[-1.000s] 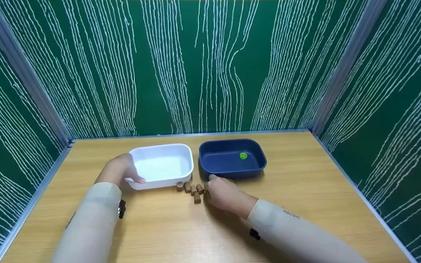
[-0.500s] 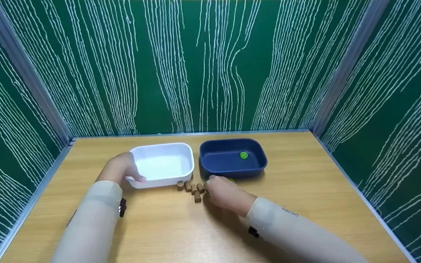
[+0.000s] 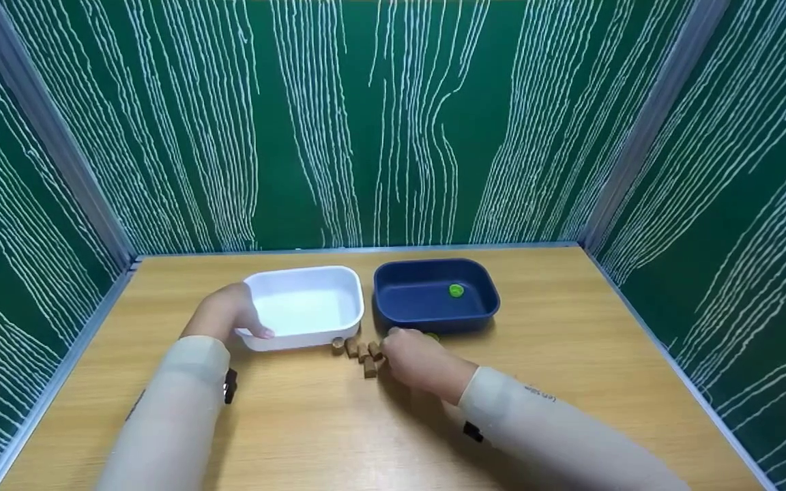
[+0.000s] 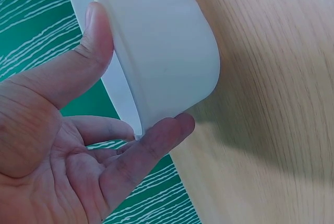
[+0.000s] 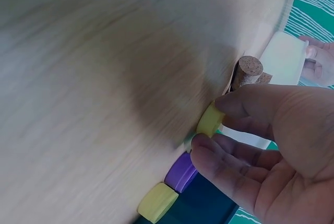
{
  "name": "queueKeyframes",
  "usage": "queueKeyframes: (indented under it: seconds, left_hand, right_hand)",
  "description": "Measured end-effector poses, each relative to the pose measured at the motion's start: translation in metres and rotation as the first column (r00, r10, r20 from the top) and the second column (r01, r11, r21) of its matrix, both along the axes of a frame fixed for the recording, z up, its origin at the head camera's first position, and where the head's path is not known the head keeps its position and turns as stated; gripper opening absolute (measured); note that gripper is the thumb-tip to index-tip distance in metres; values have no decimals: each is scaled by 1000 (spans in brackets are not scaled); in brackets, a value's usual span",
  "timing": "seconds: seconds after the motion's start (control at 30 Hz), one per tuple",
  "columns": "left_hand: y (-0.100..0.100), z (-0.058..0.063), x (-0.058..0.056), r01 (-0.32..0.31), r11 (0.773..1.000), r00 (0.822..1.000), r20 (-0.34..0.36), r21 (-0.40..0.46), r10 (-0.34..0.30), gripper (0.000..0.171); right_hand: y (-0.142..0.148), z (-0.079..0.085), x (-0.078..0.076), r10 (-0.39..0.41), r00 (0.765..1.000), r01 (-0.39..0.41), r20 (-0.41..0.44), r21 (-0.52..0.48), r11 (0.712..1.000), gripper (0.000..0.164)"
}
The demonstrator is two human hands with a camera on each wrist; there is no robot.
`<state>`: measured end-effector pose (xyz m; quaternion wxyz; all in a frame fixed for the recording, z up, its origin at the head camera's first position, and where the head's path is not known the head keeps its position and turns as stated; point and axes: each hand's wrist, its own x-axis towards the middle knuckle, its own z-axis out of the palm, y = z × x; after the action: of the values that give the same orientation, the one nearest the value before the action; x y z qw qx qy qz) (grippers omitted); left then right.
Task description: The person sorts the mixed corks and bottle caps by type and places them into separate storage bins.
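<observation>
Right hand (image 3: 424, 360) is pinching a yellow cap (image 5: 210, 119) — hidden from the head view, showing only in the right wrist view, where a purple cap (image 5: 181, 172) and a second yellow cap (image 5: 158, 203) are lying nearby. Corks (image 3: 370, 367) are lying just left of that hand. Left hand (image 3: 230, 310), well apart, is gripping the white box (image 3: 308, 307) — most fingers hiding from the head view. Blue box (image 3: 434, 326) is holding a green cap (image 3: 456, 290); table (image 3: 563, 307) is extending rightward to the green wall (image 3: 727, 225).
</observation>
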<state>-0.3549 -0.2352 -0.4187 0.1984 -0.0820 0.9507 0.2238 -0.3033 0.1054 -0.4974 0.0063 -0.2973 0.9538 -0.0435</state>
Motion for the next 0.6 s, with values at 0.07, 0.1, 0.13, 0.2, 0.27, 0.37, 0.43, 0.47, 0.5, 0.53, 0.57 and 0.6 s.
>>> queueKeyframes:
  seconds: [0.07, 0.1, 0.13, 0.2, 0.27, 0.37, 0.43, 0.47, 0.5, 0.53, 0.57, 0.6]
  left_hand:
    - [0, 1, 1, 0, 1000, 1000, 1, 1, 0, 101]
    - [0, 1, 1, 0, 1000, 1000, 2, 2, 0, 102]
    - [0, 1, 1, 0, 1000, 1000, 3, 3, 0, 102]
    - [0, 1, 1, -1, 1000, 1000, 4, 4, 1, 102]
    - [0, 1, 1, 2, 1000, 1000, 7, 3, -2, 102]
    - [0, 2, 1, 2, 1000, 1000, 14, 6, -2, 102]
    - [-1, 3, 2, 8, 1000, 1000, 16, 6, -8, 102]
    - [-1, 4, 2, 12, 1000, 1000, 16, 6, -12, 102]
    - [-1, 5, 3, 15, 1000, 1000, 14, 1, -15, 101]
    - [-1, 5, 3, 16, 1000, 1000, 13, -5, -16, 101]
    - [-1, 5, 3, 15, 1000, 1000, 13, -10, -15, 100]
    - [0, 5, 3, 16, 1000, 1000, 11, -15, -16, 99]
  right_hand:
    - [0, 1, 0, -4, 1000, 4, 10, 2, 1000, 11]
    - [0, 1, 0, -5, 1000, 5, 15, 2, 1000, 10]
    - [1, 2, 0, -10, 1000, 10, 22, 0, 1000, 9]
    - [1, 3, 0, -10, 1000, 10, 25, 4, 1000, 7]
    - [1, 6, -1, -16, 999, 16, 34, 5, 1000, 6]
    - [1, 13, -1, -41, 996, 41, 76, 5, 999, 3]
    - [1, 20, -1, -73, 989, 75, 132, -12, 997, 2]
    - [1, 23, 0, -87, 984, 92, 156, -20, 996, 4]
    - [2, 27, 0, -95, 981, 100, 168, -26, 995, 6]
    - [3, 31, 1, -100, 979, 107, 178, -31, 994, 9]
    - [4, 35, 1, -103, 978, 111, 182, -35, 993, 11]
    - [4, 38, 1, -108, 976, 117, 187, -40, 992, 12]
